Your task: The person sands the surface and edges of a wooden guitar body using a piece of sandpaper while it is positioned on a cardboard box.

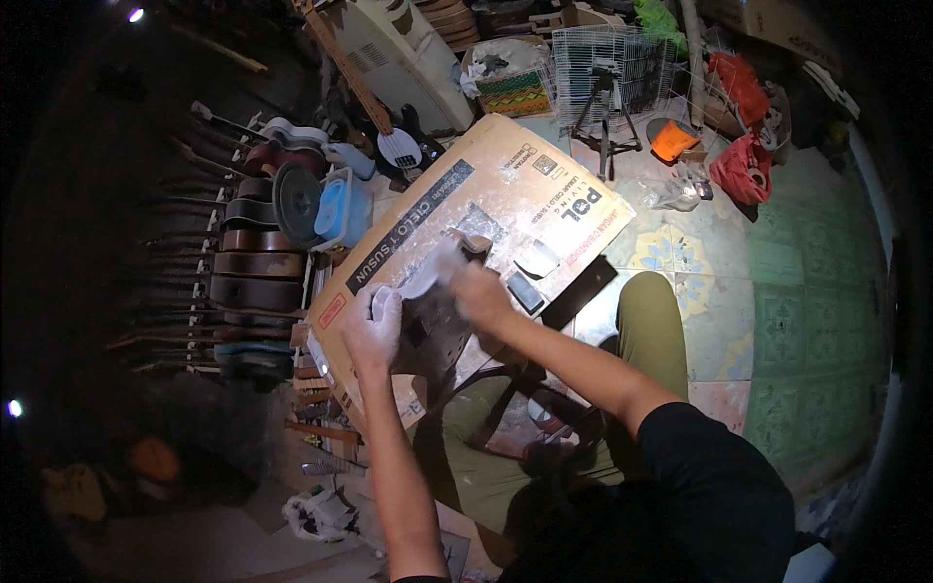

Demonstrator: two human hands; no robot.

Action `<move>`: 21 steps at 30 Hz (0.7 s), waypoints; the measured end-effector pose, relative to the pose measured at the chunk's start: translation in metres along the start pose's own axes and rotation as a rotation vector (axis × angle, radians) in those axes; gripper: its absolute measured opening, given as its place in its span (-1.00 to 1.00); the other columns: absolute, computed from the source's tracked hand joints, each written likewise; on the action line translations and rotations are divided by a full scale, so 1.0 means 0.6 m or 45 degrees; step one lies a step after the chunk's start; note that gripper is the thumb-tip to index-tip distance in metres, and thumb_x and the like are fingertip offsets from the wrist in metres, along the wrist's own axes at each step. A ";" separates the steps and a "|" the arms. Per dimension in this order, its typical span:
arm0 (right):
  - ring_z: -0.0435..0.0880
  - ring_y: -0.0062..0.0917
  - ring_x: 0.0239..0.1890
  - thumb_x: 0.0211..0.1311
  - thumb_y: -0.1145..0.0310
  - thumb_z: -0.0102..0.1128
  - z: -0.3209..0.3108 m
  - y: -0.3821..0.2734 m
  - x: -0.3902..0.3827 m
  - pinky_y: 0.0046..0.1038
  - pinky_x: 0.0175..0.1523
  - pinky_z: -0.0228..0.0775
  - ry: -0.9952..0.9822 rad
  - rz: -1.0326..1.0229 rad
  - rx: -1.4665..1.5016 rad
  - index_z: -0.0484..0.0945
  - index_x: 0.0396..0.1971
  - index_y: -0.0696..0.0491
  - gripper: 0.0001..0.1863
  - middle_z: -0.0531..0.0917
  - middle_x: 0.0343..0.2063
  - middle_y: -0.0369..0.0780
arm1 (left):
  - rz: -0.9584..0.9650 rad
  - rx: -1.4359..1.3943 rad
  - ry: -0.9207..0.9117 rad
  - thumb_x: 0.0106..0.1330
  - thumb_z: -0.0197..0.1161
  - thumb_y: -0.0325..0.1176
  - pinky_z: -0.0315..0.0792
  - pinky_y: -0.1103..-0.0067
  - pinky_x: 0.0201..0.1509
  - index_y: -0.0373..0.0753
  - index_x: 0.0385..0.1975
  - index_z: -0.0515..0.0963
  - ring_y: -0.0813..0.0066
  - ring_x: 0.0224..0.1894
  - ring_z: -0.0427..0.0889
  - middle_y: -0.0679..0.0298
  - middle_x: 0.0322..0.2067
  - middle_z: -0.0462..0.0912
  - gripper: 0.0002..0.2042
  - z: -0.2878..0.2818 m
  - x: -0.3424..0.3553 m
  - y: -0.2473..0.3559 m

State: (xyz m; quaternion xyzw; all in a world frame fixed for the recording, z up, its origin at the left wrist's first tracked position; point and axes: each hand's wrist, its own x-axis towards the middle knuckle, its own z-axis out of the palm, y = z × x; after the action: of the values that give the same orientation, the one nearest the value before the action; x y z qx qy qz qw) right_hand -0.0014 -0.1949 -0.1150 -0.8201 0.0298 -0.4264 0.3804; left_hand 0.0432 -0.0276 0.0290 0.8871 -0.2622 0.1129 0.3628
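Over the flattened cardboard sheet [457,219], the left hand [374,325], pale with dust, is pressed flat against the near left side of a dark wooden workpiece [432,325], fingers spread rather than curled around it. The right hand [478,294] is closed over a pale, blurred pad or cloth [432,267] held against the piece's upper end. That workpiece is dark brown, dulled with whitish dust, and its long axis runs from the person's lap up and slightly right toward the cardboard's middle, far end pointing away from the body. Its exact shape is hard to tell under the hands. Two small dark rectangular blocks [530,277] lie on the cardboard just right of the right hand. Left of the cardboard stands a blue plastic tub [342,209], its contents unclear, with a dark round disc [294,202] leaning against it. Beyond that, guitar bodies [255,262] lie in a row
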 end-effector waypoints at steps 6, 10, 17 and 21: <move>0.70 -0.20 -0.27 0.18 0.54 0.08 -0.036 -0.061 -0.009 -0.19 -0.32 0.61 -0.204 -0.088 0.105 0.57 0.21 -0.11 -0.45 0.71 0.07 -0.18 | -0.025 -0.016 -0.006 0.26 0.41 -0.30 0.56 0.40 -0.05 -0.30 -0.16 0.69 0.18 -0.22 0.75 0.04 -0.29 0.75 -0.76 -0.001 -0.014 -0.029; 0.75 -0.17 -0.26 0.15 0.58 0.07 -0.072 -0.006 0.044 -0.17 -0.21 0.65 0.039 -0.027 -0.025 0.60 0.15 -0.14 -0.46 0.69 0.10 -0.16 | -0.035 -0.026 -0.001 0.25 0.42 -0.32 0.57 0.40 -0.05 -0.29 -0.14 0.69 0.19 -0.21 0.77 0.05 -0.29 0.76 -0.75 0.018 -0.025 0.006; 0.76 -0.14 -0.17 0.17 0.53 0.08 -0.098 -0.008 0.043 -0.18 -0.18 0.68 -0.196 0.050 -0.051 0.63 -0.06 0.06 -0.67 0.62 0.25 -0.22 | -0.079 -0.075 0.015 0.23 0.43 -0.33 0.58 0.37 -0.08 -0.30 -0.15 0.70 0.17 -0.23 0.78 0.01 -0.29 0.76 -0.75 0.013 -0.041 0.016; 0.78 -0.11 -0.22 0.26 0.55 -0.02 -0.097 -0.093 -0.014 -0.17 -0.21 0.70 -0.351 0.025 0.312 0.62 0.10 0.00 -0.56 0.60 0.26 -0.20 | 0.005 0.020 0.018 0.23 0.43 -0.33 0.58 0.37 -0.09 -0.29 -0.18 0.70 0.18 -0.25 0.77 0.02 -0.32 0.76 -0.77 0.014 -0.045 0.004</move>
State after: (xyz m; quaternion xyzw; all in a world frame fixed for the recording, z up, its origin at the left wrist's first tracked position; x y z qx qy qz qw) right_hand -0.0642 -0.1869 -0.0643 -0.8181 -0.0666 -0.3065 0.4820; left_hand 0.0196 -0.0244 0.0141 0.8886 -0.2606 0.1218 0.3573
